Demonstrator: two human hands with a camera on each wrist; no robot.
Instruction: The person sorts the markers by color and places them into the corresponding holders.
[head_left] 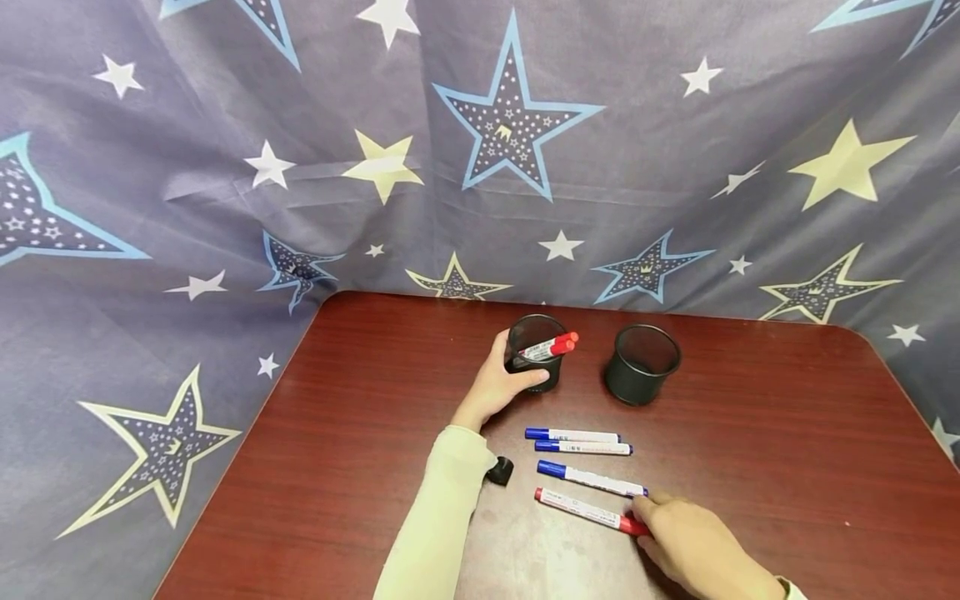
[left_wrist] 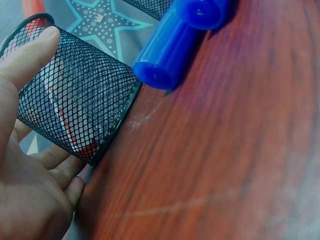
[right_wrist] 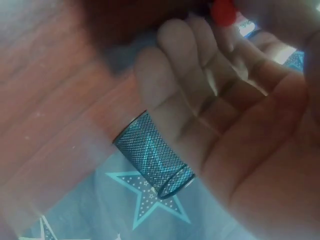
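My left hand (head_left: 504, 379) grips a black mesh pen cup (left_wrist: 85, 85), thumb on the near side. Two red-capped markers (head_left: 551, 346) lean inside it, their red ends above the rim. My right hand (head_left: 693, 537) pinches the red cap end of a red marker (head_left: 581, 507) that lies along the table. In the right wrist view, its red tip (right_wrist: 223, 12) shows between thumb and fingers. A blue marker (head_left: 592, 478) lies just beyond, its far end close to my right fingertips. Two more blue markers (head_left: 581, 442) lie side by side near the cups.
A second black mesh cup (head_left: 642, 367) stands upright to the right of the held one. A small black object (head_left: 500, 471) sits by my left sleeve. The reddish-brown table (head_left: 787, 433) meets a grey star-patterned cloth (head_left: 480, 225) at its back and left edges.
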